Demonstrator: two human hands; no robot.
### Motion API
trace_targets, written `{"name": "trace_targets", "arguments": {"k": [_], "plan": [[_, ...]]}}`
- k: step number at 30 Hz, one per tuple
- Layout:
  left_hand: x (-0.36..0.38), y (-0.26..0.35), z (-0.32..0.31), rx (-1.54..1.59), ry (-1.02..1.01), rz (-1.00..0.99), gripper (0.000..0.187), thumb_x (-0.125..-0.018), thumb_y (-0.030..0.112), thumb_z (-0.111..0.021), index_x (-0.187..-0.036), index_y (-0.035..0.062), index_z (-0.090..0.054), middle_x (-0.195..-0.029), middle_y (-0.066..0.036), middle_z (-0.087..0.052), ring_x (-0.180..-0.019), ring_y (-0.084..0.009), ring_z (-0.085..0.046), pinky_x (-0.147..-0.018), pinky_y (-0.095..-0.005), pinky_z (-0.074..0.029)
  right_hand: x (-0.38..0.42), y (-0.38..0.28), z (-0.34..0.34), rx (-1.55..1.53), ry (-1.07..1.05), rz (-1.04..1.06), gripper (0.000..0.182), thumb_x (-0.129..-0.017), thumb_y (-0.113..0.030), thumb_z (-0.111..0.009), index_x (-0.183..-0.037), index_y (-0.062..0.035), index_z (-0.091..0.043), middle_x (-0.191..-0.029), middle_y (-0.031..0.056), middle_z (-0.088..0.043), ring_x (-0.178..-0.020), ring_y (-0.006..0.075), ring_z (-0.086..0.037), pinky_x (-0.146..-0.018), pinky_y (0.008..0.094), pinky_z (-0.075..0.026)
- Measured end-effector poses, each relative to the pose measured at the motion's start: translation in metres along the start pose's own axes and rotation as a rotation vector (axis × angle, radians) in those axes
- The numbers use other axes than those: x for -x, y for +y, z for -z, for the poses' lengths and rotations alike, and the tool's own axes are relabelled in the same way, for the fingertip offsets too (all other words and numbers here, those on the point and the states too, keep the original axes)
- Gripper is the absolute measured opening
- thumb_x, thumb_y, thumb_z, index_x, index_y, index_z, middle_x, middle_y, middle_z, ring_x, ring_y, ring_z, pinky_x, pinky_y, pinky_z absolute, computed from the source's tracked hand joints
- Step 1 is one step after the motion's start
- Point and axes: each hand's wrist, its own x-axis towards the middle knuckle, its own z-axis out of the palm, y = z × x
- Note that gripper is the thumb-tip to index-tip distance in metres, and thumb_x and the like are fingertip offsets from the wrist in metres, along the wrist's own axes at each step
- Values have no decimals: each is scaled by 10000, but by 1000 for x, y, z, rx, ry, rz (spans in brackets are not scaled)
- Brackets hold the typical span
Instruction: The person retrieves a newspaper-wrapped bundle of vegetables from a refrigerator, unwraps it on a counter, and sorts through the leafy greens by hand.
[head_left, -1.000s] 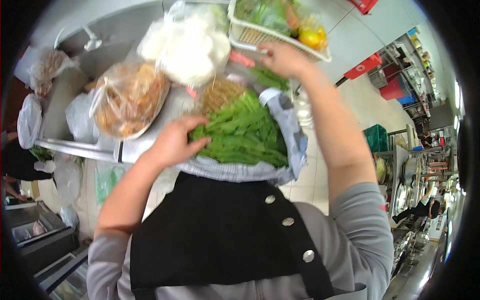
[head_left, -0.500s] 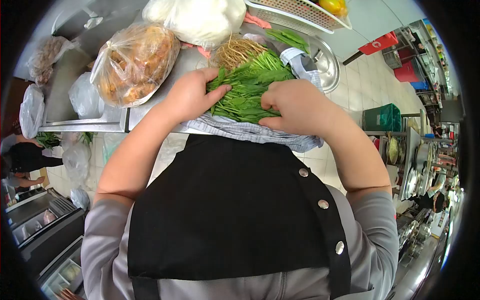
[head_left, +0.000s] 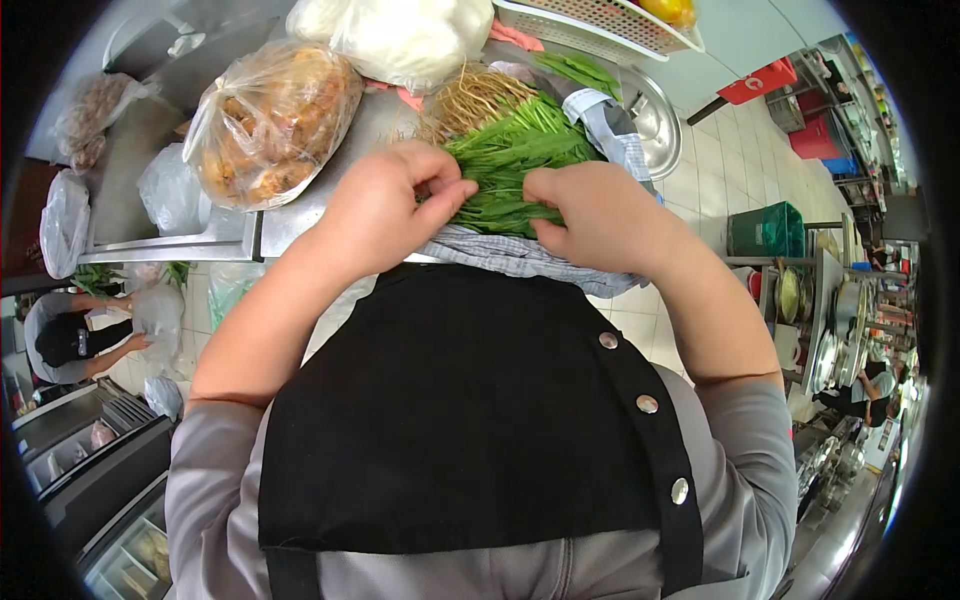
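Note:
A bunch of leafy greens [head_left: 520,165] with long pale roots [head_left: 475,105] lies on a grey-blue striped cloth [head_left: 520,253] at the counter's near edge. My left hand [head_left: 395,205] is closed at the left side of the leaves, fingers curled and thumb drawn in to pinch them. From the right, my right hand [head_left: 600,215] pinches leaves too, thumb near the fingertips. Part of the cloth [head_left: 610,130] stands bunched up behind the right hand. The leaf ends between the hands are partly covered by my fingers.
Left of the greens sits a knotted clear bag of brown food [head_left: 275,125]. A white bag [head_left: 405,40] and a white perforated basket [head_left: 600,30] stand behind. A metal lid [head_left: 660,130] is at the right. A person in a black apron [head_left: 75,335] works at far left.
My left hand has shifted slightly right and curled its fingers in; it lay flatter on the leaves before. My right hand stays nearly in place. The person at far left has moved further into view.

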Motion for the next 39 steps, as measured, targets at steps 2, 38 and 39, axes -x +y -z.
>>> {"name": "trace_targets", "arguments": {"k": [2,38,39], "plan": [[1,-8,-9,-97,35,-173,228,-839,160,-826,-995,38,-712,-968,-125,-664,-911,-341,-649,-810,-420,-527,-5,8,-2,-51,57,23,186,-858,-185,-732,-963,-55,-652,-863,160,-710,-860,394,-696,-744,487,-545],[-15,0,-6,-190,148,-282,291,-828,201,-827,-1050,57,-707,-987,-127,-683,-979,-323,-659,-862,-415,-526,-5,31,14,-107,9,-137,177,-843,-115,-688,-980,-33,-613,-879,183,-685,-862,377,-679,-761,449,-529],[-18,1,-15,-202,210,-306,335,-803,242,-847,-1050,62,-711,-997,-136,-673,-1006,-360,-638,-878,-448,-516,-5,32,14,-114,31,-136,178,-844,-112,-686,-988,-34,-618,-887,184,-688,-870,376,-682,-770,445,-532]]}}
